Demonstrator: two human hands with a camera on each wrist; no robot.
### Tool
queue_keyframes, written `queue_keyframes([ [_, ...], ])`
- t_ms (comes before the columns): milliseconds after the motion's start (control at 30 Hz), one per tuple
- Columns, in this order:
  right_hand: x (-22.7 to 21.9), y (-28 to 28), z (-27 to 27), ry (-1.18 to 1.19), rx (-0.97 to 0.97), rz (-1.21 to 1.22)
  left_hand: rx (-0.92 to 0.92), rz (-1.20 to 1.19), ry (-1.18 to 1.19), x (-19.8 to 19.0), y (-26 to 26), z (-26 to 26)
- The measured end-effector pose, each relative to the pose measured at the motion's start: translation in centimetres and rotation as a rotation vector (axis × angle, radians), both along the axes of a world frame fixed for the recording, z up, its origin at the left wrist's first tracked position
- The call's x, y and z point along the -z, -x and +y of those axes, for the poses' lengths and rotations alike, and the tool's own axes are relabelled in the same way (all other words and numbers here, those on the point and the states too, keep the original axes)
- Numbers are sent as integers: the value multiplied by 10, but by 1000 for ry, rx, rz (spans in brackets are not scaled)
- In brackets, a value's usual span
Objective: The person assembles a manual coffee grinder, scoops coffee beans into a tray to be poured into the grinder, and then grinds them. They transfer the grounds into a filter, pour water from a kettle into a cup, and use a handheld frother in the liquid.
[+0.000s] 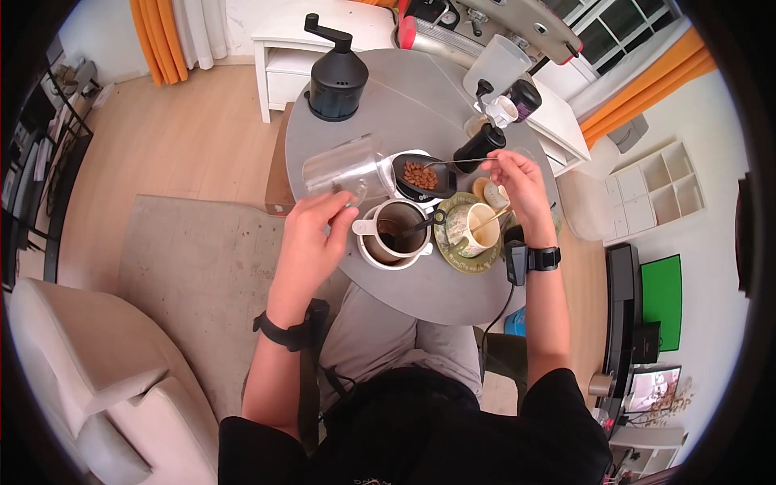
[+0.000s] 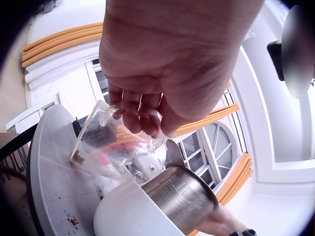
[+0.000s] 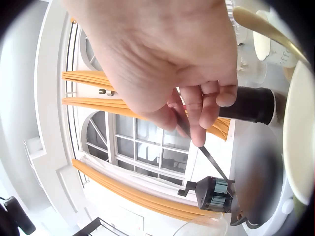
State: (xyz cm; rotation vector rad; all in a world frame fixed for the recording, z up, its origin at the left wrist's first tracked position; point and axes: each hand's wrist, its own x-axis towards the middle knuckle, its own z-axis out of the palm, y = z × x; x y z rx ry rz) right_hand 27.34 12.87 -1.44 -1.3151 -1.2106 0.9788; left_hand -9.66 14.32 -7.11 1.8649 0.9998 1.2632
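Observation:
My left hand holds the handle of a clear jug, which is tipped on its side with its mouth facing away from the hand. A few brown bits lie near its rim in the left wrist view. With thumb and fingers, my right hand pinches the thin metal handle of a spoon. The spoon's far end reaches a black scoop-shaped tray that carries brown bean-like pieces. Close below the left hand stands a white pot with a perforated metal strainer in it.
Right of the pot, a patterned cup with a gold spoon stands on a green saucer. A black hand grinder is at the back left of the round grey table. A black cylinder and several containers crowd the back right.

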Motion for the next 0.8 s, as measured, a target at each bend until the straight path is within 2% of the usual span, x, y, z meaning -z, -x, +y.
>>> queue_keyframes([
  [167,-9,22,8,-57,-25,56,12,20,11,-2,0,-1],
  [300,-1,53,26,-29,-172,75,0,3,-11,-1,0,-1],
  [367,2,74,36,13,-245,-62,0,4,0,-2,0,-1],
  [500,10,106,57,134,-324,-86,9,13,2,-2,0,0],
  [567,19,113,66,169,-430,-94,8,17,11,-1,0,0],
  [800,22,118,69,176,-473,-228,6,-7,-4,-1,0,1],
])
